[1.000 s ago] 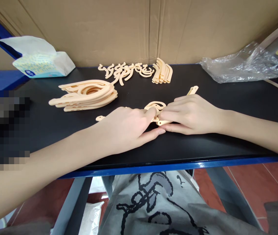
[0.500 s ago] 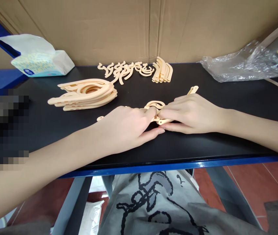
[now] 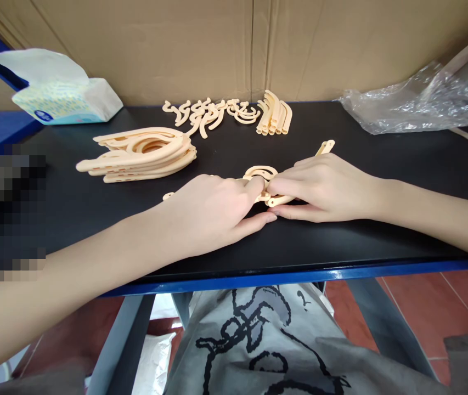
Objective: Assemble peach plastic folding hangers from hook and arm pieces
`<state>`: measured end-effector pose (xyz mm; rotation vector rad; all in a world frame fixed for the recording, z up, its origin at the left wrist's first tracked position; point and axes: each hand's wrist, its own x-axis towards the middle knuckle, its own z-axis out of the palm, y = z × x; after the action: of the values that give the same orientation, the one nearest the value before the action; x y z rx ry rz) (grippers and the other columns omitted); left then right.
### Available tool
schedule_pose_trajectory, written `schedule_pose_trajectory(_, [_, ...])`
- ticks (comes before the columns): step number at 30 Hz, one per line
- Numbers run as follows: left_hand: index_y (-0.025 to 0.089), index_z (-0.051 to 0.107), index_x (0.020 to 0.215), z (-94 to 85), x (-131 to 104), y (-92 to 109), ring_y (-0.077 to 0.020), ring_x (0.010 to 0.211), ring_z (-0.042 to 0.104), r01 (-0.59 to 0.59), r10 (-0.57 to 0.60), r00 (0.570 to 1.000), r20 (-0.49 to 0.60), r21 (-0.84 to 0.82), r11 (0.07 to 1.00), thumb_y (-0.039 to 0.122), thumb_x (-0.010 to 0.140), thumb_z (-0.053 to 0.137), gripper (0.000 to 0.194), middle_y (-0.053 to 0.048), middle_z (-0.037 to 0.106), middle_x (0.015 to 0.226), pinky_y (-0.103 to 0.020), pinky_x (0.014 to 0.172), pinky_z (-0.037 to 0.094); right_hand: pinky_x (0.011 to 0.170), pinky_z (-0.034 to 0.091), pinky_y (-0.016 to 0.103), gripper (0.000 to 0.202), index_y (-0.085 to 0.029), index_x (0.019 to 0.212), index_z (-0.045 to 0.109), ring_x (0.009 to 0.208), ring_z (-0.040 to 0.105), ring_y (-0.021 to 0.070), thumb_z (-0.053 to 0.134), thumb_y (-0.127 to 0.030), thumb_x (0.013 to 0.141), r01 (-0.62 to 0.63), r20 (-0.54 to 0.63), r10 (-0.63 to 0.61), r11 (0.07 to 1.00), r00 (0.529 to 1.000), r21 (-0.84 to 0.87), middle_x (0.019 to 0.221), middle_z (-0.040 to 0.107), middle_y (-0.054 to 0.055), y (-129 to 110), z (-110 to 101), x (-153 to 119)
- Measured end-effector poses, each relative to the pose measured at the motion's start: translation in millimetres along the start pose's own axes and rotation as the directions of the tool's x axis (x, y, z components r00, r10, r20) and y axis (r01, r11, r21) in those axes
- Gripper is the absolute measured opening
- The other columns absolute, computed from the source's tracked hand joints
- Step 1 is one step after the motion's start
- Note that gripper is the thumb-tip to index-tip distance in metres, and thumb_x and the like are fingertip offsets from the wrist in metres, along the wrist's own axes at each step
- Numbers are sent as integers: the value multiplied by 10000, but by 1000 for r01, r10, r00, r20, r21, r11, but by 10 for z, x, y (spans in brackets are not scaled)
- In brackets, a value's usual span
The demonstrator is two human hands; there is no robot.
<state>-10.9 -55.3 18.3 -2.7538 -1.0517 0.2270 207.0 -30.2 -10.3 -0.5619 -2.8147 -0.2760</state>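
Near the middle of the black table, my left hand [image 3: 217,211] and my right hand [image 3: 323,189] meet over a cream plastic folding hanger [image 3: 262,169]. Curled fingers of both hands press on its centre, where the parts join. The thumbs almost touch in front of it. One slim arm end pokes out beyond my right hand, and a rounded tip shows left of my left hand. My fingers cover most of the joint. To the left lies a stack of similar cream hangers [image 3: 143,165].
Loose S-shaped and curved cream hooks [image 3: 218,115] lie at the back, beside a bundle of curved tubes [image 3: 274,112]. A tissue pack [image 3: 67,101] stands back left, a clear plastic bag [image 3: 398,107] back right. Cardboard [image 3: 176,49] closes off the rear; a blue edge [image 3: 258,281] runs along the front.
The whole view has shifted slightly. Both hands stay on the hanger's centre in nearly the same grip, with a little more of the near arm's end showing between them.
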Motion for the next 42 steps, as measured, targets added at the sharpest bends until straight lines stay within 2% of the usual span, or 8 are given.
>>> schedule_pose_trajectory(5, [128, 574, 1157, 21, 0, -2, -248, 621, 681, -2, 1, 1000, -21, -15, 1000, 484, 1038, 398, 414, -66, 704, 755, -286, 484, 297, 547, 280, 278, 240, -201, 908, 544, 560, 479, 143, 425, -372, 1028, -14, 5, 14, 1000, 1000, 22, 683, 586, -4, -2, -1, -7])
schedule_pose_trajectory(11, [135, 551, 1171, 54, 3, -12, -244, 702, 712, -17, 13, 999, -52, -71, 997, 461, 1041, 408, 378, -67, 729, 886, -279, 496, 321, 543, 276, 278, 254, -207, 900, 537, 543, 452, 141, 407, -379, 1034, -4, -1, 4, 1000, 1000, 13, 656, 559, -14, -3, -14, 0])
schedule_pose_trajectory(16, [127, 573, 1146, 37, -5, -11, -247, 627, 685, -11, 9, 999, -47, -43, 999, 468, 1034, 423, 389, -68, 705, 767, -276, 490, 320, 542, 267, 278, 317, -202, 872, 532, 543, 457, 142, 365, -405, 1050, 1, 3, -1, 1000, 1000, -15, 649, 565, -7, 0, -5, 1])
schedule_pose_trajectory(24, [121, 576, 1134, 48, 6, -15, -256, 641, 698, -8, 8, 1000, -25, -8, 1000, 487, 1048, 375, 427, -78, 702, 737, -274, 520, 403, 544, 271, 278, 413, -198, 866, 548, 536, 466, 141, 275, -432, 1070, 18, -27, -22, 992, 999, -127, 639, 585, -2, 7, 25, -5])
schedule_pose_trajectory(32, [112, 567, 1136, 55, 13, -25, -269, 617, 700, -15, 16, 999, -33, 23, 1000, 483, 1056, 367, 429, -74, 697, 710, -276, 477, 341, 552, 330, 263, 396, -178, 805, 561, 517, 471, 119, 327, -352, 1073, 77, -153, -109, 976, 982, -202, 634, 614, -10, -6, 48, 10])
schedule_pose_trajectory(42, [118, 567, 1123, 37, 19, -26, -263, 612, 701, -21, 22, 1000, -14, 23, 1000, 466, 1068, 342, 419, -71, 709, 716, -289, 461, 317, 571, 332, 274, 455, -176, 816, 605, 540, 487, 125, 291, -377, 1078, 14, -116, -32, 988, 993, -156, 668, 647, 8, -10, 45, -20])
